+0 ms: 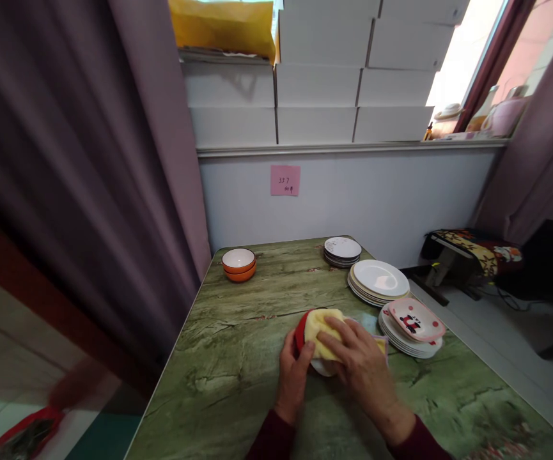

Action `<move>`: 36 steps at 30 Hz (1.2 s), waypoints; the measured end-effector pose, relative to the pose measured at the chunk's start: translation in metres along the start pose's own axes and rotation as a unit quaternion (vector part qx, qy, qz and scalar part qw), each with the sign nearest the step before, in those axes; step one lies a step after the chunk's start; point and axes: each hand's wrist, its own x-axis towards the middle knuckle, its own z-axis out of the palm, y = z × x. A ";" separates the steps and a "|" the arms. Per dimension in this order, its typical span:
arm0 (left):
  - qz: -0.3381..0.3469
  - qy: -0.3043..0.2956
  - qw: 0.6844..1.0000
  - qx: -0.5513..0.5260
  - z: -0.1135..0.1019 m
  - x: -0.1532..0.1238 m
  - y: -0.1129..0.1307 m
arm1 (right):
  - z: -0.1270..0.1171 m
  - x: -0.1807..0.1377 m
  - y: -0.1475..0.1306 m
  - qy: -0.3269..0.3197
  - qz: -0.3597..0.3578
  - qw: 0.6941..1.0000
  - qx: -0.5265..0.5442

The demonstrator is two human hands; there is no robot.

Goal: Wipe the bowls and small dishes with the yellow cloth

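Note:
A red bowl with a white underside [301, 333] lies tipped on the green table [238, 358] in front of me. My left hand [293, 374] is closed on its left rim. My right hand [360, 364] presses a yellow cloth [321, 332] against the bowl, fingers curled over the cloth. Most of the bowl is hidden by the cloth and my hands.
Stacked orange bowls [238, 264] stand at the back left. On the right are a small plate stack [342, 250], a large white plate stack [379, 281] and plates topped by a pink square dish [415, 319]. A purple curtain [89, 166] hangs left; white boxes [324, 83] fill the sill.

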 end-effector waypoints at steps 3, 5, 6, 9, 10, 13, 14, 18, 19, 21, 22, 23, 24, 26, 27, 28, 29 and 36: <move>0.022 -0.038 0.999 0.019 0.002 -0.001 -0.002 | 0.019 0.000 -0.005 -0.030 0.031 0.999 -0.002; 0.033 -0.038 0.998 0.030 0.002 0.000 -0.006 | 0.026 0.002 -0.005 -0.083 0.062 0.995 0.004; 0.041 -0.033 0.998 0.036 0.001 0.001 -0.008 | 0.028 0.004 -0.005 -0.111 0.078 0.991 0.013; 0.054 -0.008 0.998 0.045 -0.003 0.007 -0.015 | 0.028 0.009 -0.005 -0.151 0.105 0.982 0.051; 0.056 0.002 0.998 0.043 -0.005 0.009 -0.017 | 0.028 0.012 -0.005 -0.150 0.106 0.981 0.065; 0.069 0.027 0.997 0.029 -0.010 0.017 -0.019 | 0.033 0.018 -0.006 -0.125 0.099 0.983 0.093; 0.075 0.032 0.996 0.027 -0.012 0.020 -0.018 | 0.036 0.020 -0.006 -0.114 0.097 0.984 0.099; 0.086 0.056 0.994 0.023 -0.015 0.040 -0.014 | 0.056 0.031 -0.002 -0.069 0.098 0.987 0.109; 0.084 0.059 0.995 0.021 -0.016 0.047 -0.013 | 0.061 0.035 0.000 -0.059 0.099 0.987 0.109; 0.080 0.058 0.995 0.013 -0.017 0.063 -0.011 | 0.071 0.046 0.004 -0.046 0.102 0.988 0.109; 0.081 0.056 0.995 0.010 -0.018 0.071 -0.010 | 0.075 0.052 0.005 -0.045 0.104 0.988 0.107; 0.084 0.056 0.995 0.008 -0.018 0.080 -0.010 | 0.079 0.059 0.007 -0.048 0.107 0.988 0.103; 0.086 0.058 0.995 0.006 -0.019 0.088 -0.010 | 0.082 0.066 0.009 -0.055 0.109 0.988 0.099; 0.090 0.063 0.994 0.003 -0.020 0.102 -0.010 | 0.088 0.078 0.011 -0.072 0.112 0.987 0.090; 0.091 0.065 0.994 0.002 -0.021 0.109 -0.010 | 0.091 0.084 0.013 -0.079 0.113 0.987 0.086; 0.091 0.066 0.994 0.000 -0.021 0.115 -0.011 | 0.094 0.089 0.014 -0.084 0.115 0.986 0.084; 0.090 0.065 0.994 -0.002 -0.021 0.120 -0.011 | 0.096 0.092 0.016 -0.088 0.115 0.986 0.083; 0.062 0.046 0.997 -0.008 -0.025 0.138 -0.017 | 0.117 0.104 0.025 -0.095 0.135 0.982 0.087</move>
